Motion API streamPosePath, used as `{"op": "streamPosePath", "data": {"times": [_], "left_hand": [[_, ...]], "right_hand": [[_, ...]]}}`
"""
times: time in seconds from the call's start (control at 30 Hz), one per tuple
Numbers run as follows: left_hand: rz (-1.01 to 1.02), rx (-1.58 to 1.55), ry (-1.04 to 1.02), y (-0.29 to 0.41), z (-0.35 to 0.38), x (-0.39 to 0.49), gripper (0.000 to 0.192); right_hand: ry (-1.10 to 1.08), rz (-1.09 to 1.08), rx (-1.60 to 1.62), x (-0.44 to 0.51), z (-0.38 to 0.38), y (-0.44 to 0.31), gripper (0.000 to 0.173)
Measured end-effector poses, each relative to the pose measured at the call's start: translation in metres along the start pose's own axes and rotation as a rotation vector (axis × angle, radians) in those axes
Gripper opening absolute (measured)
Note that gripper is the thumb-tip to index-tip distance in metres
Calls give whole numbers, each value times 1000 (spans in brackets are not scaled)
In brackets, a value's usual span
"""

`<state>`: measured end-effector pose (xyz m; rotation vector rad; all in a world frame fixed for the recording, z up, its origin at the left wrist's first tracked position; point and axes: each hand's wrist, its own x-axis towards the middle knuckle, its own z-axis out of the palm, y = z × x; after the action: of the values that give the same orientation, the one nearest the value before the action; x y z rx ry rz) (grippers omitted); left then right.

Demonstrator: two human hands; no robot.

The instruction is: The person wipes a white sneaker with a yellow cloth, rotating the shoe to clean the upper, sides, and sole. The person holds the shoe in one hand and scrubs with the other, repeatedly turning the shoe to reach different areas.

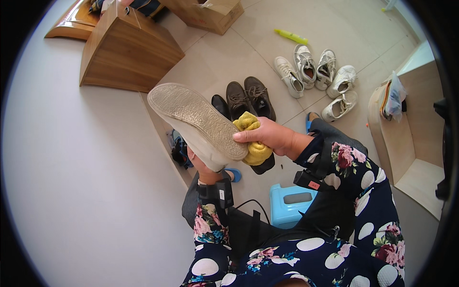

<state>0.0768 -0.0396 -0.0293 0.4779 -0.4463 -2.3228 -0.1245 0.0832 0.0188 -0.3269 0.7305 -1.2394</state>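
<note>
A white shoe (195,120) is held up before me with its beige patterned sole facing the camera. My left hand (200,163) grips it from beneath and behind, its fingers mostly hidden by the shoe. With a yellow cloth (259,152) bunched in its grasp, my right hand (272,136) is at the lower right end of the sole, the thumb lying on the sole's edge. Behind the shoe, brown lace-up shoes (238,98) and a black shoe (219,104) stand on the tiled floor.
Several white shoes (306,66) and a yellow-green marker-like object (291,36) lie ahead on the floor. A wooden cabinet (129,53) and cardboard box (211,18) are at the upper left. At right stands an open shelf (391,143); a blue plastic stool (287,211) is below.
</note>
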Motion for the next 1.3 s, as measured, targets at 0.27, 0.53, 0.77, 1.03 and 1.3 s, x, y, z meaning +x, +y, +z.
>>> {"op": "streamPosePath", "data": {"times": [0.27, 0.53, 0.77, 1.03, 1.3], "left_hand": [[42, 142, -102, -8, 39, -17, 108], [32, 540, -82, -8, 56, -14, 66], [23, 423, -42, -8, 51, -14, 61], [178, 808, 57, -6, 56, -12, 49], [55, 1212, 38, -31, 62, -7, 29]], "right_hand": [[141, 40, 203, 4, -5, -2, 35], [162, 10, 129, 9, -11, 1, 37], [119, 6, 111, 7, -13, 4, 35], [409, -264, -145, 20, -34, -31, 27], [548, -904, -1122, 34, -22, -61, 39]]}}
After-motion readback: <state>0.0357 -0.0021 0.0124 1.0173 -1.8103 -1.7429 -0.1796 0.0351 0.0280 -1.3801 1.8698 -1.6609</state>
